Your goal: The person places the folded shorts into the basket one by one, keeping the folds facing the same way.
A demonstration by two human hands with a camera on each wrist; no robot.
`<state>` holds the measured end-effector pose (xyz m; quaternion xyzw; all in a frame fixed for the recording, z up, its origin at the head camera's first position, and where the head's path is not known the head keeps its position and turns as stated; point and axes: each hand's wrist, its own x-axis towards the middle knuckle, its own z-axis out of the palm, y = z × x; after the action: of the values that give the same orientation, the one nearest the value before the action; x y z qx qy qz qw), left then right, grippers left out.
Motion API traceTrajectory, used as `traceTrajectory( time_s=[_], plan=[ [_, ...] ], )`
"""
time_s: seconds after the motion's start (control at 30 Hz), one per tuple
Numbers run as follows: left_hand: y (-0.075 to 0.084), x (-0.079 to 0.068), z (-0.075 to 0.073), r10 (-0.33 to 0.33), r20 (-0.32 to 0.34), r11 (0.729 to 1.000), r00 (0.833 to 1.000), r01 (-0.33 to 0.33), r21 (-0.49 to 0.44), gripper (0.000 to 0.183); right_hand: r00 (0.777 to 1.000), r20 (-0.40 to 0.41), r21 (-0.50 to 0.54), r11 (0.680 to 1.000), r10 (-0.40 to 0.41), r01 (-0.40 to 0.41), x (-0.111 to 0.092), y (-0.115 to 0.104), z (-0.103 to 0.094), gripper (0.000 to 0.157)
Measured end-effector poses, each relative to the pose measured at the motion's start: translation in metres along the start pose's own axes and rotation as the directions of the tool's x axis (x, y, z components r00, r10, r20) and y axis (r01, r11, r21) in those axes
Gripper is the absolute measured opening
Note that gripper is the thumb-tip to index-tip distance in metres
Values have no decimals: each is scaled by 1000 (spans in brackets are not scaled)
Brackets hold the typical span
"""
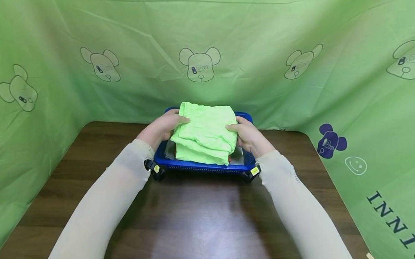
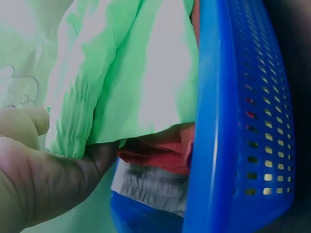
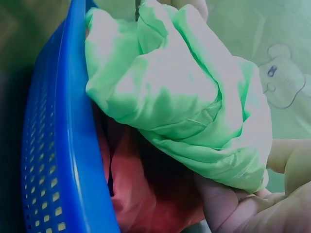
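Note:
A folded neon-green garment (image 1: 205,131) lies over the blue plastic basket (image 1: 199,166), at the middle of the head view. Its gathered, elastic-looking edge shows in the left wrist view. My left hand (image 1: 163,127) pinches its left side, thumb on top and fingers underneath. On the opposite side my right hand (image 1: 248,136) grips it the same way, the fingers partly hidden under the cloth. Beneath it in the basket are a red garment (image 2: 158,154) and a grey garment (image 2: 150,183) with a ribbed edge.
The basket stands at the back of a brown wooden table (image 1: 201,224), close to a green curtain (image 1: 243,27) printed with cartoon bear heads. That curtain also hangs along the left and right sides. A dark camera strap (image 1: 154,169) sits at my left wrist.

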<state>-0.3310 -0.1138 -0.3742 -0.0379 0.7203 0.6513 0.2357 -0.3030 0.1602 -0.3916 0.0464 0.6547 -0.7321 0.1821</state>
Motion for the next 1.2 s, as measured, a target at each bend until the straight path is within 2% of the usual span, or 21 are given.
traceTrajectory(
  time_s=[0.1,0.23,0.4,0.47,0.53,0.63,0.8,0.87,1.0,1.2],
  plan=[
    [-3,6,-2,-22,-6,1000,1000,22,14,77,1000,2,-12,1000,13,-13,6,2,-1,52],
    [-5,12,-3,-23,24,1000,999,22,13,74,1000,-8,-29,999,30,-30,12,5,-3,51],
    [-7,15,-8,-42,20,997,999,40,70,77,998,-7,-43,997,60,-61,19,8,-3,52],
    [-9,17,-9,-47,20,997,999,45,59,79,997,-11,-52,996,72,-72,21,9,-2,53],
    [-11,20,-9,-43,35,999,998,43,10,80,996,-25,-70,994,85,-86,23,11,-2,53],
    [-15,23,-9,-53,48,999,997,53,11,81,992,-53,-99,988,113,-118,24,14,-3,53],
    [-20,25,-7,-115,24,987,993,111,118,79,983,-72,-130,975,172,-180,22,22,-8,62],
    [-20,24,-7,-128,5,974,992,124,190,77,980,-83,-153,970,180,-191,21,23,-8,62],
    [-16,22,-9,-131,-11,948,991,129,292,76,977,-109,-204,958,183,-202,19,21,-8,55],
    [-13,19,-11,-159,-21,931,987,157,329,76,973,-122,-271,937,195,-221,18,17,-6,51]
  ],
)
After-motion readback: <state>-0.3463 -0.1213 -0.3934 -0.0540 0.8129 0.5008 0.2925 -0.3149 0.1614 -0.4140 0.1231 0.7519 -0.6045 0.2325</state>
